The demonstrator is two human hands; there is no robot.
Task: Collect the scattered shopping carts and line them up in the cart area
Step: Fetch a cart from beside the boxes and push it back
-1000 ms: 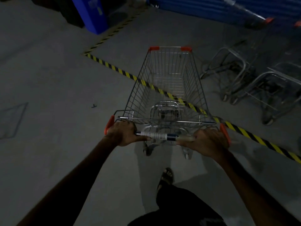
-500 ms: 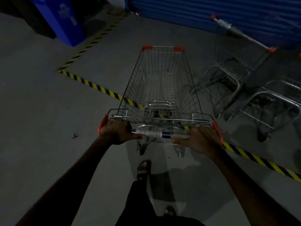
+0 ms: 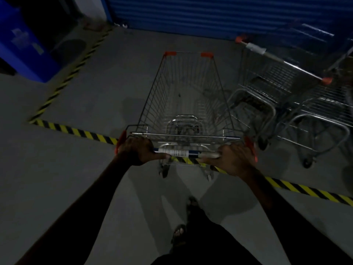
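Observation:
A wire shopping cart with orange corner caps stands straight ahead, empty, its basket past the yellow-black floor tape and its rear wheels about on the line. My left hand grips the left end of the cart's handle bar. My right hand grips the right end. To the right, two more carts are parked at an angle, one close beside the cart I hold.
A blue roller shutter closes the far side of the taped area. A blue bin stands at the left, outside the tape. A second tape strip runs along the left edge. Open grey concrete lies left of my cart.
The cart and I have rolled forward across the tape line into the marked area. The shutter and the parked carts are nearer, and the view has swung slightly left.

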